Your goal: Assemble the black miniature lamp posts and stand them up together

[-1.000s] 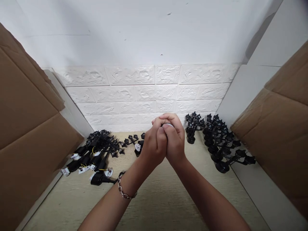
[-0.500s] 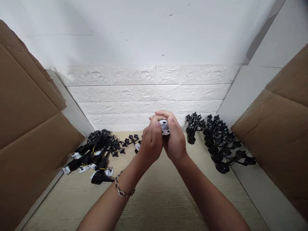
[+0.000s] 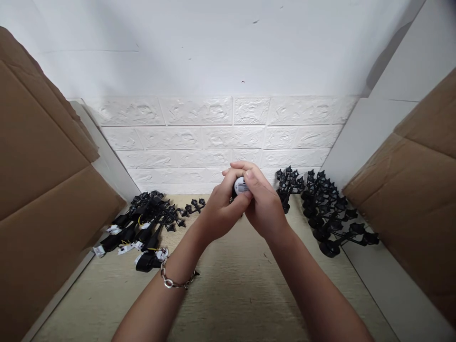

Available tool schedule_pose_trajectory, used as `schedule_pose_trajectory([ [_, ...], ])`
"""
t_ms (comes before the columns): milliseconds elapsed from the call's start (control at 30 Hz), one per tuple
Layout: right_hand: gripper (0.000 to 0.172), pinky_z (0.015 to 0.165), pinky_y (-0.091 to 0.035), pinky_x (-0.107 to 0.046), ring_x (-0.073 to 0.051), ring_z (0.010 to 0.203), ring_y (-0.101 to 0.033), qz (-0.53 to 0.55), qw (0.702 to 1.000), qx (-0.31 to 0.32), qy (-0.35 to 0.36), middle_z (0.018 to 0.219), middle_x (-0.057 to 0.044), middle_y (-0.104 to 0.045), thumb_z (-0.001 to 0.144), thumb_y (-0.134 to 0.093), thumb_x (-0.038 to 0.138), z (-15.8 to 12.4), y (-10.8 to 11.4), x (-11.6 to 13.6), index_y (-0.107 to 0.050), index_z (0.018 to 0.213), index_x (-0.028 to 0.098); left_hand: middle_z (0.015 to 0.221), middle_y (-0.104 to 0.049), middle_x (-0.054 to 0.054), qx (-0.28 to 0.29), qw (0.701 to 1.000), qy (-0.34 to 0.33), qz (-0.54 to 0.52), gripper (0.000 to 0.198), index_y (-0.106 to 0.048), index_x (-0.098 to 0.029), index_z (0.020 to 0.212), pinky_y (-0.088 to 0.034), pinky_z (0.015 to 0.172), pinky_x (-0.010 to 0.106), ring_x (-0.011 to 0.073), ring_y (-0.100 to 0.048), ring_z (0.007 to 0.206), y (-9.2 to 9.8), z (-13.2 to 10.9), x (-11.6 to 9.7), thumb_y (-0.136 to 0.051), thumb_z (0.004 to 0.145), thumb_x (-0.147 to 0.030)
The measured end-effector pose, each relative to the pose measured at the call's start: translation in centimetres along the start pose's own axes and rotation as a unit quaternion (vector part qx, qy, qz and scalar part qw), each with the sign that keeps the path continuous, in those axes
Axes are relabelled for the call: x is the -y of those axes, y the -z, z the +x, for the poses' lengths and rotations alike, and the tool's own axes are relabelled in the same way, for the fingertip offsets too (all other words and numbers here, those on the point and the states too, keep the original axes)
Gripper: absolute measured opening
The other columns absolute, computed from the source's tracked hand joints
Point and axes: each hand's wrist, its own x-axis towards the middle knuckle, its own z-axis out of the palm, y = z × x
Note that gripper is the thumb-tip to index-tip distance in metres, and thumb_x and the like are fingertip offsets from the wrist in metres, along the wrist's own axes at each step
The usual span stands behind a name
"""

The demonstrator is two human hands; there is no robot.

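Between my hands is a miniature street lamp [image 3: 241, 186], its round white base cover facing me and a bit of black rim showing on its left. My left hand [image 3: 225, 205], with a chain bracelet on the wrist, wraps the left side and lays its thumb on the cover. Around the other side curls my right hand [image 3: 264, 206], its thumb on the upper right of the cover. Both hands are closed on it, and the rest of the lamp is hidden behind the fingers.
At the left lies a heap of black lamps [image 3: 153, 218] with white covers and yellow wires hanging loose. Several black lamps [image 3: 326, 209] stand or lean at the right, near a smaller cluster [image 3: 287, 183]. Cardboard panels [image 3: 46, 142] flank the table [image 3: 235, 294]; a white brick-patterned wall rises behind.
My left thumb has slid right and down across the cover, and the left wrist has swung out to the left. The right hand has shifted slightly right; both still hold the lamp.
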Motion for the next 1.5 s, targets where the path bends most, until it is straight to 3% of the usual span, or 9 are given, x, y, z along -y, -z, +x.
schedule_pose_trajectory([
  [167, 0.02, 0.086, -0.04, -0.032, -0.017, 0.1, -0.052, 0.01, 1.0, 0.025, 0.009, 0.1, -0.003, -0.058, 0.087, -0.042, 0.034, 0.2, 0.5, -0.1, -0.056, 0.098, 0.025, 0.073, -0.046, -0.002, -0.011, 1.0, 0.02, 0.02, 0.014, -0.047, -0.019, 0.093, -0.034, 0.057, 0.025, 0.0102, -0.041, 0.063, -0.2, 0.1, 0.1, -0.042, 0.08, -0.021],
  [333, 0.016, 0.081, -0.042, -0.029, -0.015, 0.091, -0.054, 0.014, 0.999, 0.028, 0.018, 0.096, -0.001, -0.058, 0.087, -0.042, 0.031, 0.4, 0.7, -0.3, -0.057, 0.094, 0.026, 0.076, -0.048, -0.002, -0.022, 0.999, 0.032, 0.036, 0.015, -0.047, -0.019, 0.095, -0.035, 0.059, 0.025, 0.0101, -0.043, 0.066, -0.7, 0.1, 0.0, -0.041, 0.081, -0.021],
  [600, 0.012, 0.079, -0.043, -0.026, -0.011, 0.079, -0.055, 0.122, 0.99, 0.066, 0.006, 0.085, 0.0, -0.059, 0.083, -0.047, 0.023, 1.0, 1.0, -0.5, -0.057, 0.079, 0.025, 0.081, -0.048, 0.0, -0.037, 0.995, -0.011, 0.097, 0.022, -0.043, -0.018, 0.1, -0.038, 0.059, 0.023, 0.0096, -0.045, 0.067, -0.9, 0.2, 0.2, -0.041, 0.078, -0.014],
  [800, 0.018, 0.072, -0.043, -0.021, -0.009, 0.076, -0.054, 0.189, 0.98, 0.059, -0.028, 0.096, 0.002, -0.06, 0.083, -0.044, 0.019, 0.8, 0.8, 0.1, -0.06, 0.082, 0.026, 0.077, -0.051, -0.001, -0.025, 0.992, -0.035, 0.123, 0.019, -0.045, -0.018, 0.097, -0.038, 0.06, 0.024, 0.0091, -0.046, 0.064, -0.6, 0.1, -0.7, -0.042, 0.079, -0.015],
  [1033, 0.02, 0.076, -0.044, -0.022, -0.011, 0.085, -0.055, 0.185, 0.981, 0.028, -0.054, 0.095, 0.0, -0.06, 0.086, -0.042, 0.031, 0.7, 0.5, -0.4, -0.06, 0.091, 0.024, 0.076, -0.05, -0.002, -0.014, 0.99, 0.002, 0.138, 0.014, -0.046, -0.018, 0.093, -0.037, 0.059, 0.024, 0.0094, -0.045, 0.065, -0.3, 0.0, -1.5, -0.042, 0.079, -0.016],
  [1167, 0.017, 0.077, -0.044, -0.024, -0.012, 0.084, -0.056, 0.125, 0.991, 0.022, -0.03, 0.094, -0.001, -0.06, 0.085, -0.043, 0.032, 0.6, 0.3, -0.6, -0.057, 0.091, 0.024, 0.078, -0.051, -0.001, -0.019, 0.988, 0.005, 0.156, 0.015, -0.044, -0.018, 0.094, -0.037, 0.057, 0.025, 0.0097, -0.045, 0.063, -0.5, 0.0, -1.5, -0.041, 0.079, -0.017],
  [1300, 0.015, 0.077, -0.045, -0.028, -0.014, 0.082, -0.057, 0.059, 0.998, -0.023, -0.006, 0.093, -0.002, -0.061, 0.085, -0.042, 0.033, 0.4, 0.0, -0.4, -0.053, 0.087, 0.024, 0.077, -0.05, 0.001, -0.031, 0.985, -0.014, 0.171, 0.018, -0.043, -0.018, 0.097, -0.037, 0.058, 0.026, 0.0117, -0.046, 0.064, -0.9, 0.0, -1.2, -0.041, 0.079, -0.018],
  [1500, 0.013, 0.074, -0.045, -0.027, -0.014, 0.081, -0.057, 0.049, 0.997, -0.036, 0.042, 0.089, -0.001, -0.062, 0.086, -0.043, 0.027, 0.0, -0.3, -0.1, -0.054, 0.082, 0.023, 0.081, -0.052, 0.002, -0.043, 0.984, -0.038, 0.167, 0.02, -0.041, -0.017, 0.098, -0.037, 0.058, 0.026, 0.0112, -0.047, 0.064, -1.5, -0.1, -1.2, -0.04, 0.078, -0.014],
])
